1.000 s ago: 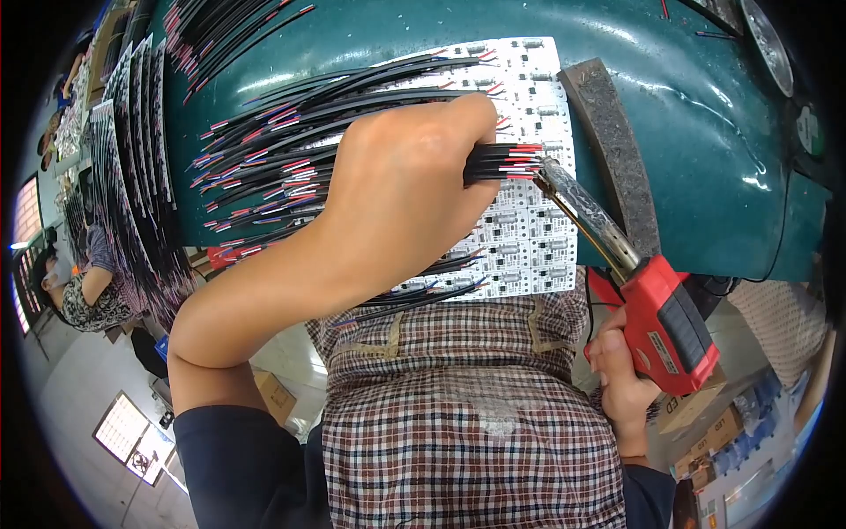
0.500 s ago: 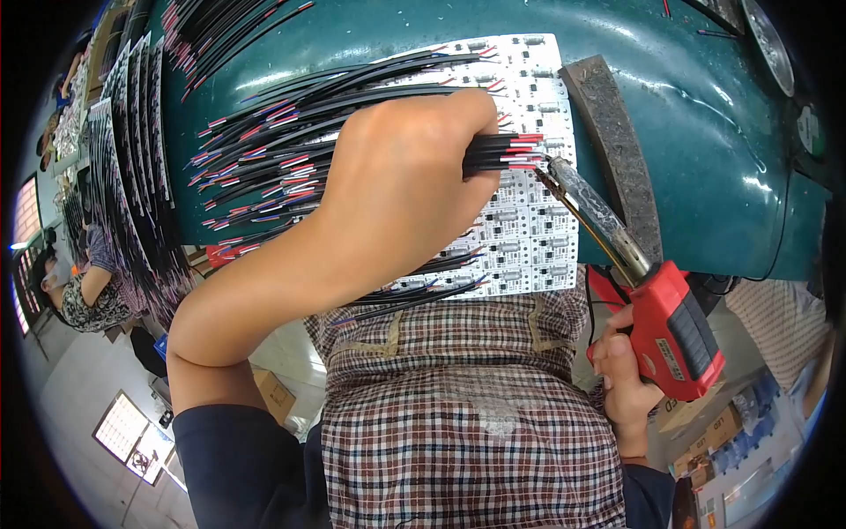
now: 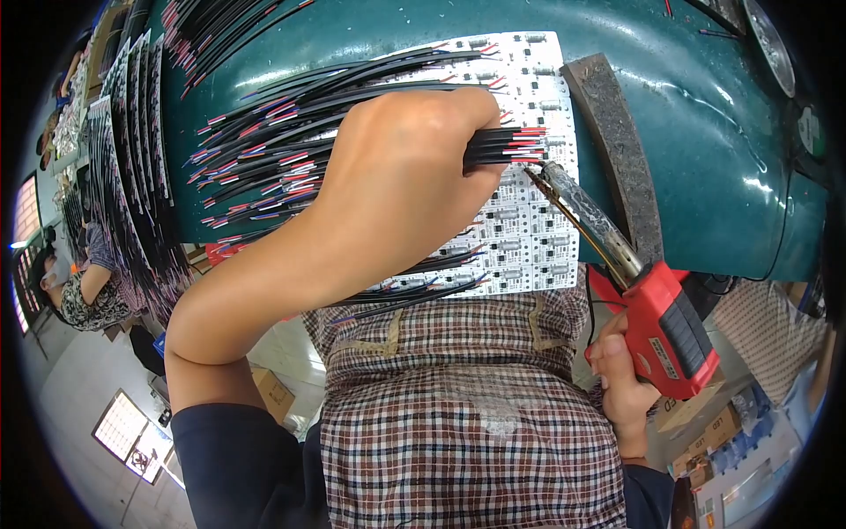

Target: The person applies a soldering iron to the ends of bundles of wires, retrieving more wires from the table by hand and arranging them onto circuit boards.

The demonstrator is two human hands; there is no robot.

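Observation:
My left hand [image 3: 414, 150] is closed around a bundle of black cables [image 3: 507, 145], whose red and white wire ends stick out to the right. Beneath it lies a white sheet of circuit boards [image 3: 533, 242], with more black cables [image 3: 291, 115] spread across its left part. My right hand [image 3: 621, 366] grips the handle of a red soldering gun [image 3: 671, 335]. Its metal tip points up and left and is close to the lower wire ends of the bundle; whether they touch cannot be told. The underside of the bundle is hidden by my left hand.
A dark bar [image 3: 617, 145] lies right of the sheet on the green table [image 3: 705, 176]. More cables [image 3: 211, 35] lie at the upper left, beside hanging cable bundles [image 3: 132, 167]. Another person [image 3: 84, 282] sits at far left. A metal dish [image 3: 768, 44] is at the upper right.
The cable bundle in my left hand has moved slightly up. The soldering gun swung a little down and right, then back left, its tip now just below the wire ends.

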